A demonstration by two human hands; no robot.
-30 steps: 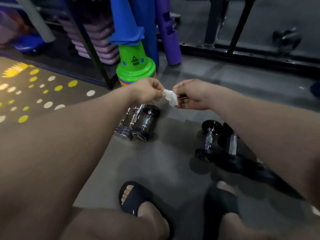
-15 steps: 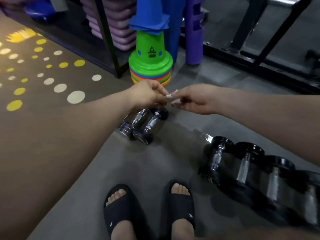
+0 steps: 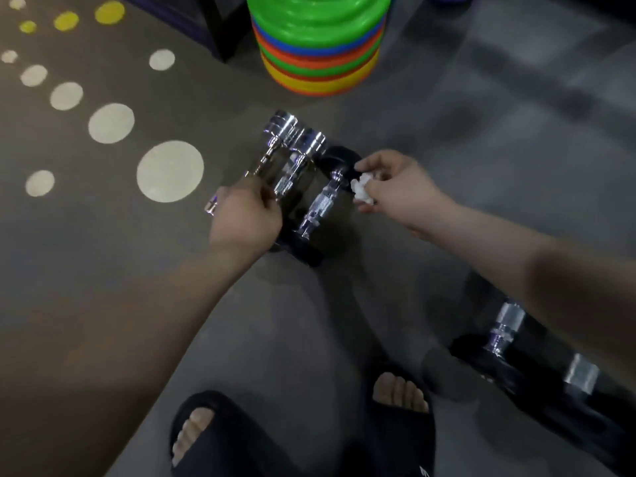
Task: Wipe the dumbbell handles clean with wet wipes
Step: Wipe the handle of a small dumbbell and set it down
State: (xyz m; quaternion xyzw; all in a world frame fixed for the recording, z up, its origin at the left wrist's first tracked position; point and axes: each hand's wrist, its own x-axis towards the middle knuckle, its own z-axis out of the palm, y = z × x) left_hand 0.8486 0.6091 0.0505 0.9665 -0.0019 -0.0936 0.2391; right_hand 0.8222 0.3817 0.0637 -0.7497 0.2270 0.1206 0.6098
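Two chrome dumbbells (image 3: 287,146) and a black-ended dumbbell with a knurled chrome handle (image 3: 318,206) lie side by side on the floor ahead of me. My left hand (image 3: 244,215) lies over the near end of the chrome dumbbells, its fingers curled round one of them; a chrome tip shows left of the hand. My right hand (image 3: 401,189) pinches a crumpled white wet wipe (image 3: 362,191) just right of the black-ended dumbbell's handle, not plainly touching it.
A row of black dumbbells (image 3: 509,333) lies at lower right, partly hidden by my right forearm. A stack of coloured cones (image 3: 320,53) stands just beyond the chrome dumbbells. My feet in black slides (image 3: 399,438) are at the bottom. The dotted floor mat (image 3: 110,123) is at left.
My hands have parted and dropped to the dumbbells: the left now takes hold of a chrome dumbbell, the right keeps the wipe beside the handle. The camera has tilted down and closer.
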